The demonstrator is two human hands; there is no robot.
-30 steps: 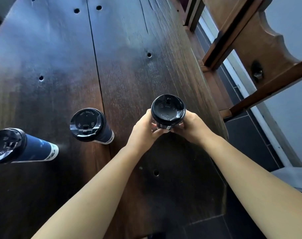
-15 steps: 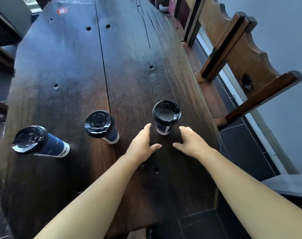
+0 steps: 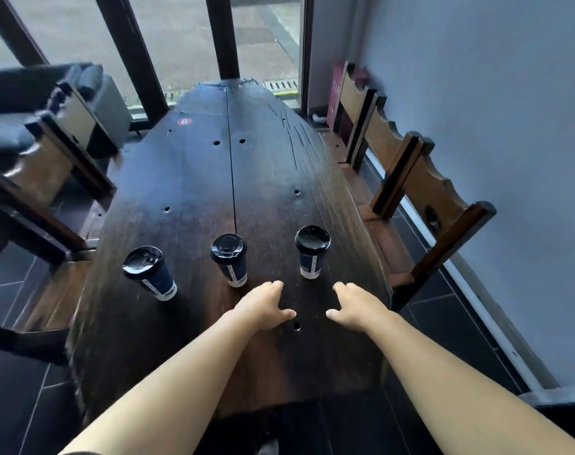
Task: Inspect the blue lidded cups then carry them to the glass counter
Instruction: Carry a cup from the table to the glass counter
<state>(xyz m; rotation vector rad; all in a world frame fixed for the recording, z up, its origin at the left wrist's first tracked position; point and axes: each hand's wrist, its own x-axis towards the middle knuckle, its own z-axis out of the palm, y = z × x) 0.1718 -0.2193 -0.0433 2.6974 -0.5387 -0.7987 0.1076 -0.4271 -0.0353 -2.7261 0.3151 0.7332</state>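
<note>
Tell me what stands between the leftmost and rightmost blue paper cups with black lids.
In the head view, a third blue cup with a black lid stands upright between the leftmost cup and the rightmost cup, touching neither.

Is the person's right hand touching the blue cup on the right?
Apart. The head view shows bare dark table between the right hand and the right cup, which stands upright alone.
</note>
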